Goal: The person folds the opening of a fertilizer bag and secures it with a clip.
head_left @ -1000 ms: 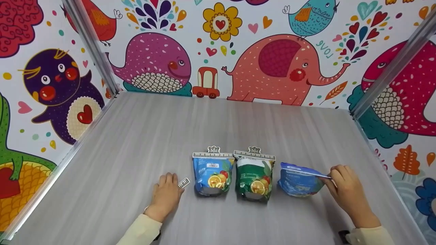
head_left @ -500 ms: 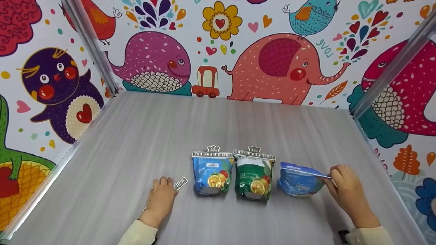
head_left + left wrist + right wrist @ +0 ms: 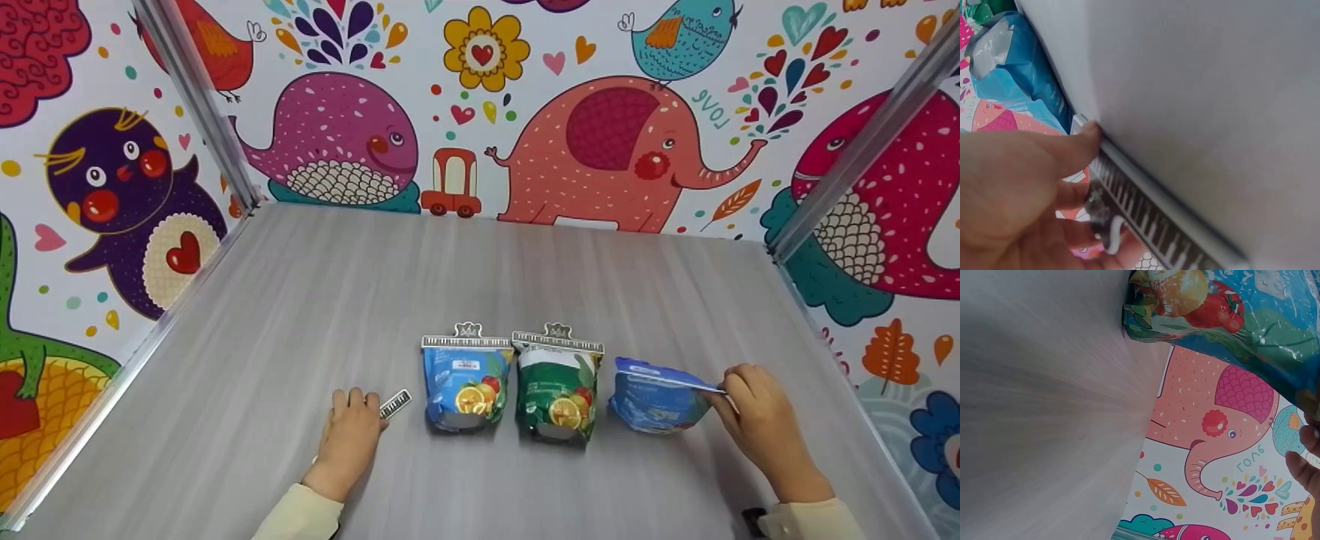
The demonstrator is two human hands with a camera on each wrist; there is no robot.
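Observation:
Near the table's left-centre, my left hand [image 3: 346, 441] grips a long clip [image 3: 395, 404] with a piano-key pattern. The left wrist view shows my thumb pressed on one end of this clip [image 3: 1148, 216] and fingers around its metal handle side. At the right, my right hand [image 3: 766, 431] pinches the top corner of a blue pouch [image 3: 654, 405], which stands on the table with its top edge tilted toward the head camera. Fruit and vegetable pictures cover the pouch [image 3: 1185, 301] in the right wrist view; only a few fingertips [image 3: 1301, 468] show there.
Left of the held pouch stand another blue pouch [image 3: 456, 375] and a green pouch [image 3: 547, 379], side by side. Each has a piano-key clip across its top, one on the blue [image 3: 466, 342] and one on the green [image 3: 551, 342]. Patterned walls border the grey table [image 3: 360, 277].
My left hand has drawn back slightly left and toward me with the clip, away from the pouches, and more of the clip shows. My right hand keeps its hold on the blue pouch.

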